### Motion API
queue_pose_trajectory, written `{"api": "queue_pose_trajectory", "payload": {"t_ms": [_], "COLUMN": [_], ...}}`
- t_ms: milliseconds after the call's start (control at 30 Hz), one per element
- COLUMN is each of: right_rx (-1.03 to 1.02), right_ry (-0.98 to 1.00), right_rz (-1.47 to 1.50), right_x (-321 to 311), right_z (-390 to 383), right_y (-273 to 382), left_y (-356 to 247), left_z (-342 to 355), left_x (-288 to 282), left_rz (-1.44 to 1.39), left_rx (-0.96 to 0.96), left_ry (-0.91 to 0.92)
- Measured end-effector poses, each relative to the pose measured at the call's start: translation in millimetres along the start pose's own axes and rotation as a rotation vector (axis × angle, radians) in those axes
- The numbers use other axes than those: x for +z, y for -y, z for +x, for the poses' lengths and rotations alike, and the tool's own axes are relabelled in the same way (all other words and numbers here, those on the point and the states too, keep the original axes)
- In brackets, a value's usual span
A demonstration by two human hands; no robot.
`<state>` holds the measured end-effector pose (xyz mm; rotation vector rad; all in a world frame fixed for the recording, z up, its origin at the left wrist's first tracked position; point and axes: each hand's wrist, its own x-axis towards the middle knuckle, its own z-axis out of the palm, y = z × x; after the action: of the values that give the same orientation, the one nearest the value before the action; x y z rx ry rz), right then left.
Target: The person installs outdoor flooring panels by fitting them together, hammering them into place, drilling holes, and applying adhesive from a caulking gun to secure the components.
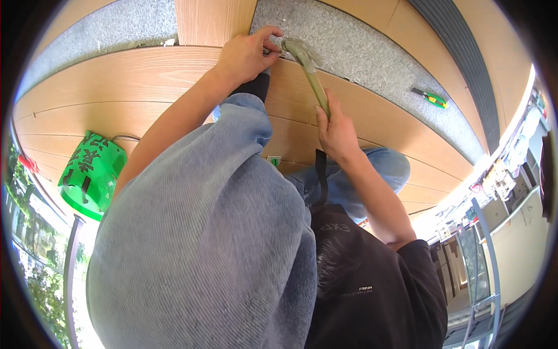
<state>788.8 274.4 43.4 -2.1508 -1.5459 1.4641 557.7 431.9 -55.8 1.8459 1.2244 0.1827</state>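
My right hand (338,135) is closed round the wooden handle of a hammer (314,84). The hammer's metal head is raised slightly over the seam, just right of my left fingertips. My left hand (249,56) rests at the edge of a wood-grain floorboard (157,72), its thumb and fingers pinched together. Whatever sits between those fingers is too small to make out. Beyond the edge lies a speckled grey underlay (354,49), and a wood-grain plank (214,22) crosses it near my left hand.
A green and black utility knife (431,98) lies on the underlay at the right. A dark ribbed strip (462,64) curves between boards at the far right. To the left stands a green bucket (96,177) with black markings. My bent jeans-clad legs fill the near middle.
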Motion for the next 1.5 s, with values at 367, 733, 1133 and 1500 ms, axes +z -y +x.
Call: {"api": "queue_pose_trajectory", "payload": {"t_ms": [367,733,1133,1500], "right_rx": [-0.158,-0.284,-0.261,-0.086], "right_ry": [-0.094,-0.163,-0.118,0.012], "right_rz": [0.074,0.06,0.009,-0.071], "right_x": [-0.9,3.6,11.0,10.7], "right_z": [-14.0,-11.9,3.3,5.9], "right_y": [-2.6,-7.6,-12.3,-16.9], "left_y": [-1.5,3.5,2.1,-0.5], "left_z": [-1.8,-10.9,-18.9,-22.8], "left_x": [-4.8,-14.1,-13.2,-13.3], "left_rz": [-0.017,-0.04,-0.036,-0.047], "left_rx": [-0.03,0.088,0.099,0.108], "left_ry": [0.03,0.121,0.128,0.108]}}
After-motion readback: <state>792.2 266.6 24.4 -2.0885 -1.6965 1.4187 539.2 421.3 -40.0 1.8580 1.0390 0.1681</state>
